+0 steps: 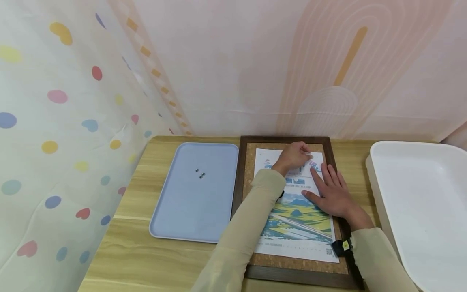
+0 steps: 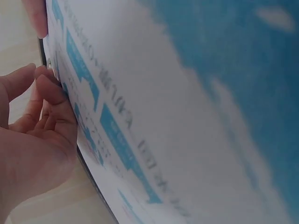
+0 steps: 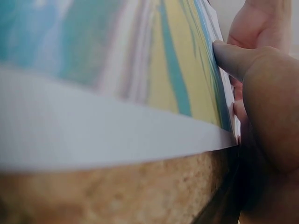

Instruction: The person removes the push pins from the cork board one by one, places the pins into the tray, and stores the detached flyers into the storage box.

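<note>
A printed poster (image 1: pixel 292 219) with a landscape picture lies on a cork board (image 1: pixel 292 261) in a dark wooden frame. My left hand (image 1: pixel 293 157) is at the poster's far right corner, its thumb and fingers pinched together there. A small, shiny bit shows at those fingertips in the left wrist view, seemingly a pushpin (image 2: pixel 49 64), mostly hidden. My right hand (image 1: pixel 333 196) rests with spread, straight fingers on the poster's right side and across the frame's edge. In the right wrist view, its thumb (image 3: pixel 231 56) touches the paper.
Left of the board lies a light blue tray (image 1: pixel 189 207) with a few small metal pins (image 1: pixel 202 175) on it. A deep white bin (image 1: pixel 419 194) stands to the right. All are on a wooden table (image 1: pixel 146 259), with a patterned curtain (image 1: pixel 233 73) behind it.
</note>
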`<action>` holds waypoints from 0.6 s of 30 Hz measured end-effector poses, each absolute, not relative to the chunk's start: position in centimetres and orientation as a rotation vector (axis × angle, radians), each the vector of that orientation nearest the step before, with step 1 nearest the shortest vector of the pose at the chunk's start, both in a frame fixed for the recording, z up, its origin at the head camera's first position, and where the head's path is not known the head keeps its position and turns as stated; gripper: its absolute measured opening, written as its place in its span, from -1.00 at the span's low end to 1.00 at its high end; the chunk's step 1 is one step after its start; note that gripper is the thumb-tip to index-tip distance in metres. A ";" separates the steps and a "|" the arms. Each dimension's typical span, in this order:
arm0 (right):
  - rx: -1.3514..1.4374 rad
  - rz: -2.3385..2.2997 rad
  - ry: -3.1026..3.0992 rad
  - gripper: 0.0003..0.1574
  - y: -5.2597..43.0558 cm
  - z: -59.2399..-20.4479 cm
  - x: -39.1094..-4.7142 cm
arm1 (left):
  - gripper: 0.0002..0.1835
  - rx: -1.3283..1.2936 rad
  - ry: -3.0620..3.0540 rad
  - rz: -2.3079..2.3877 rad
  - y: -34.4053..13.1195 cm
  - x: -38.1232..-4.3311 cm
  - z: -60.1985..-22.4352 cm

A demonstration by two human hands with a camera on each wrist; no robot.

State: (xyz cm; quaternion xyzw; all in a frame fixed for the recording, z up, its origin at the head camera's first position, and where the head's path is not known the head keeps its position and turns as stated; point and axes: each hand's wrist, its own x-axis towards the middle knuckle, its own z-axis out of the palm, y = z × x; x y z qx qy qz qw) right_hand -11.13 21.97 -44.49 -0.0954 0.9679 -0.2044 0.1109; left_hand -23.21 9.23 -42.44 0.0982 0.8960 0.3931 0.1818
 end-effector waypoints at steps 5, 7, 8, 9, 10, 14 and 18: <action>-0.279 -0.597 2.838 0.06 22.0 -44.3 -11.0 | -0.93 0.282 2.556 1.027 9.4 -23.2 -42.5; -0.281 -0.595 2.837 0.05 22.0 -44.3 -11.0 | -0.93 0.286 2.559 1.005 9.5 -23.2 -42.5; -0.283 -0.596 2.836 0.05 22.0 -44.4 -11.0 | -0.93 0.288 2.561 0.995 9.5 -23.2 -42.6; -0.285 -0.597 2.837 0.05 22.0 -44.4 -11.0 | -0.93 0.288 2.563 0.984 9.6 -23.2 -42.6; -0.286 -0.597 2.837 0.05 22.0 -44.4 -11.0 | -0.93 0.284 2.565 0.973 9.6 -23.2 -42.6; -0.284 -0.597 2.832 0.05 22.2 -44.5 -11.0 | -0.94 0.264 2.582 0.929 10.0 -23.2 -42.6; -0.273 -0.598 2.827 0.06 22.4 -44.5 -11.0 | -0.95 0.254 2.596 0.910 10.3 -23.1 -42.6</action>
